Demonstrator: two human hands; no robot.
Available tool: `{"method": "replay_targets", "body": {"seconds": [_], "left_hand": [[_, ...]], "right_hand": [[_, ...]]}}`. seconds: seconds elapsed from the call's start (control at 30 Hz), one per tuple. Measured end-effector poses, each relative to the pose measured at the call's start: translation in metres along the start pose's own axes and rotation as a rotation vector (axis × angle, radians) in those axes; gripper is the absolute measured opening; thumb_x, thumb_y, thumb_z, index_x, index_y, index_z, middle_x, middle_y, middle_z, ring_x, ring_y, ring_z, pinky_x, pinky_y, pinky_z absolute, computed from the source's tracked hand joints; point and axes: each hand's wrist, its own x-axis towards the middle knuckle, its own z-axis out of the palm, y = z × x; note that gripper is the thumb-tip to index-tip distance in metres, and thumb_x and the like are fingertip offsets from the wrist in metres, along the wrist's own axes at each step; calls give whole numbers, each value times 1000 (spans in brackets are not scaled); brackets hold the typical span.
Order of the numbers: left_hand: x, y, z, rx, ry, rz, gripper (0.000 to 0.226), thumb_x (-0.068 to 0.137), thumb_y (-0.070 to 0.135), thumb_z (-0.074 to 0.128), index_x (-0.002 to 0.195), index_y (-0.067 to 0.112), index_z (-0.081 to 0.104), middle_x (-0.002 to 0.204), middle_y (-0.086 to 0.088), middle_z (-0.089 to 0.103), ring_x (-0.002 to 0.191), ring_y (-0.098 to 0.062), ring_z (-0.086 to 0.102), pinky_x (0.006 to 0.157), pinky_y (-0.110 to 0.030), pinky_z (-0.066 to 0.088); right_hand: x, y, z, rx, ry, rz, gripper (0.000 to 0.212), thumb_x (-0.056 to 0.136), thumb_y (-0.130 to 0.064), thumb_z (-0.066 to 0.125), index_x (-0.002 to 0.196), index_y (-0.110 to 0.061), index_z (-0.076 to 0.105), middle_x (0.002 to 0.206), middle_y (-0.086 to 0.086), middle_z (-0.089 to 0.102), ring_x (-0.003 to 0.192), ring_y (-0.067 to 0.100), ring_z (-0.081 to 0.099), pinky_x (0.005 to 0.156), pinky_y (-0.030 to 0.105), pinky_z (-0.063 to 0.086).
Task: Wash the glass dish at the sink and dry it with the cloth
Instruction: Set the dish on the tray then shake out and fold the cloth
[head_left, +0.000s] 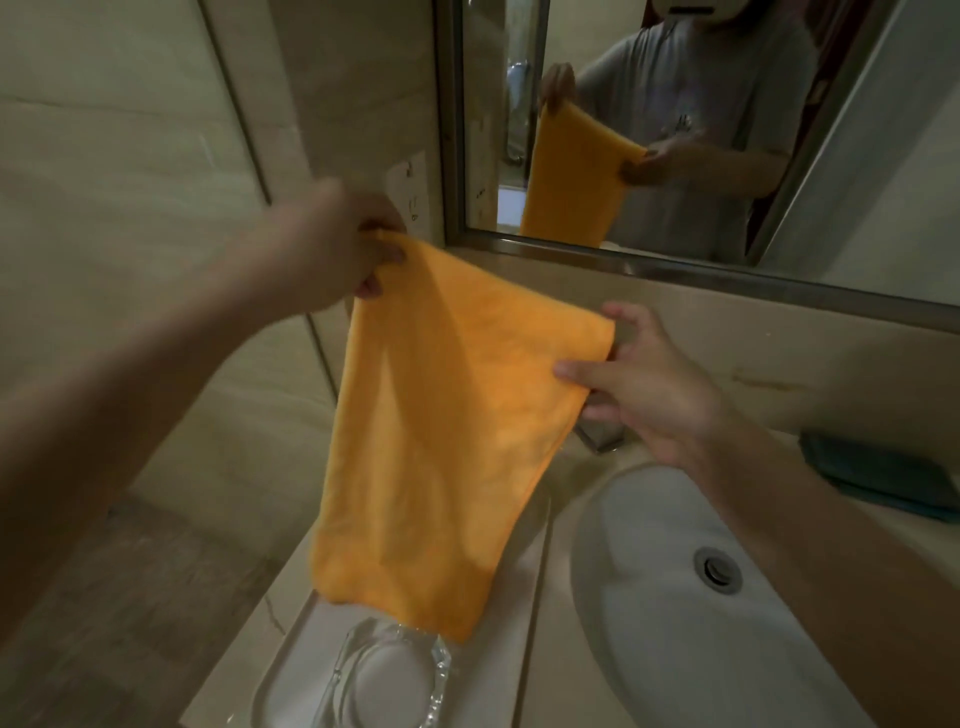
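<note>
An orange cloth (447, 441) hangs spread out in the air above the counter. My left hand (353, 249) pinches its upper left corner, and my right hand (639, 384) pinches its upper right corner. The clear glass dish (384, 675) sits on a recessed tray (275, 691) on the counter at the bottom, just under the cloth's lower edge. The white sink basin (649, 597) lies to the right of the dish.
A metal tap base (602, 436) stands behind the basin, partly hidden by my right hand. A dark teal object (883, 478) lies on the counter at the right. A framed mirror (675, 130) hangs on the wall above. A tiled wall closes the left side.
</note>
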Motion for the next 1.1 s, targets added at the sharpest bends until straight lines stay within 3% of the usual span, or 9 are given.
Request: {"method": "replay_targets", "body": {"seconds": [0.1,0.17,0.23,0.43,0.6,0.7,0.87,1.03,1.1], "left_hand": [[7,-13,30,112,-76,36,23,88,7,58,110,11,62,97,-6,61,86,-22,62,76,-35,53],[12,-24,46,125,-115,24,21,88,7,57,108,12,62,94,-5,60,84,-19,57,72,-30,45],[11,-32,61,129,-144,23,21,89,8,55,109,12,61,97,-4,59,84,-16,52,72,-28,39],[5,-59,89,103,-224,27,14,88,9,56,101,10,62,99,-9,64,89,-24,59,77,-37,48],[-9,-90,103,82,-188,50,16,80,-6,56,91,5,59,91,-9,57,80,-21,50,68,-29,35],[-23,-112,114,66,-190,42,22,75,-12,55,85,9,55,90,-10,52,80,-23,50,67,-25,31],[-48,-137,137,103,-262,11,26,76,-9,54,82,15,49,94,-4,47,83,-22,47,68,-24,31],[-67,-160,157,100,-352,35,37,72,-12,55,70,23,43,89,-5,44,82,-29,53,68,-27,36],[-71,-168,161,98,-381,30,40,71,-12,58,67,25,46,88,-6,43,81,-32,55,70,-32,40]], "right_hand": [[16,23,1,-152,51,-38,28,77,-1,69,91,-22,55,92,2,62,90,21,62,72,34,58],[25,37,1,-291,96,-51,25,77,-4,68,79,-24,54,82,0,59,87,23,60,81,44,52],[32,49,2,-411,130,-58,24,76,-9,69,75,-25,52,77,-2,55,84,23,57,79,43,49],[37,69,9,-576,210,-88,21,80,-13,67,96,-14,55,81,-2,54,82,18,52,56,23,37],[24,89,24,-634,105,-152,18,81,-13,65,89,-23,51,74,-13,50,69,7,50,54,20,36],[16,106,36,-686,47,-201,13,79,-9,65,81,-19,56,77,-5,56,72,11,52,56,22,37],[9,143,46,-826,-28,-257,12,75,-2,60,80,-13,59,81,3,56,84,23,53,60,26,30],[-1,171,52,-922,-113,-256,15,78,-5,61,93,-8,61,99,7,60,92,19,51,62,12,30],[-2,176,54,-946,-142,-261,17,78,-6,62,94,-8,61,100,7,60,97,21,52,64,15,28]]}}
